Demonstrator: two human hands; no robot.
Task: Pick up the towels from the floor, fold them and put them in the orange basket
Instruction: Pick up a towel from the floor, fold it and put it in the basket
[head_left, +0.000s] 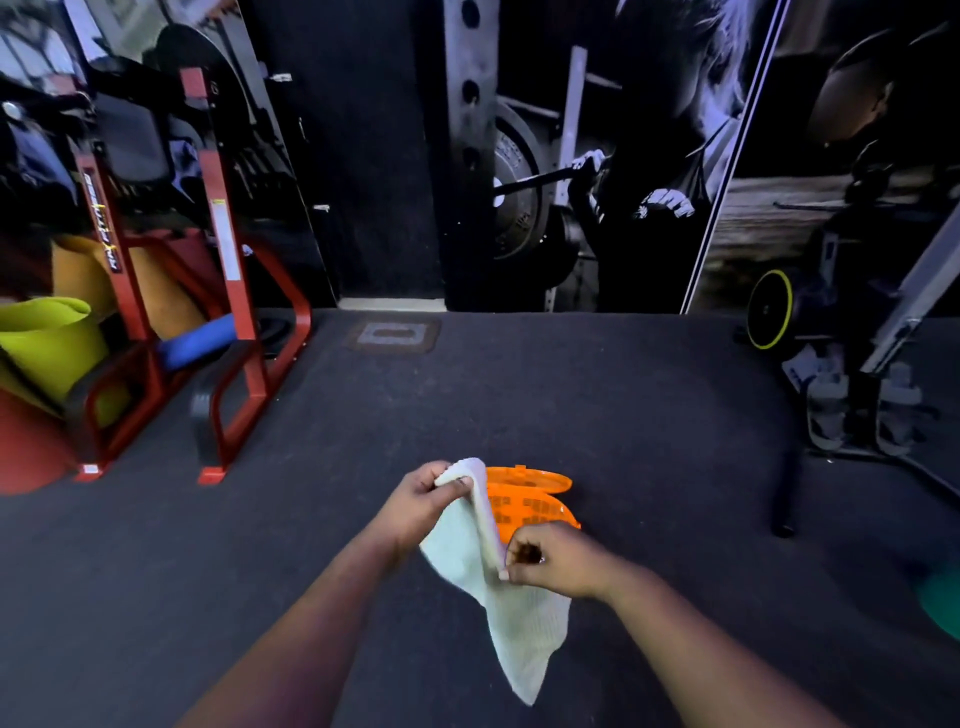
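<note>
1. Towel (511, 618): pale, waffle-textured, one piece. Held in the air above the dark floor (649, 395), in front of the basket. Its top edge is stretched between both hands; the rest hangs down to a loose point.
2. Left hand (423, 501): fingers closed, pinching the upper corner of the towel between thumb and fingers. It is the higher and farther of the two hands.
3. Right hand (558, 564): fingers closed, pinching the nearer end of the same edge at the fingertips. It is lower and closer to the camera.
4. Basket (535, 501): orange, slotted plastic, on the floor just behind the towel. Partly hidden by towel and right hand; contents cannot be told.
5. Rack (228, 332): red metal frame, far left, holding rolled mats.
6. Wall (597, 156): dark gym mural behind the floor.
</note>
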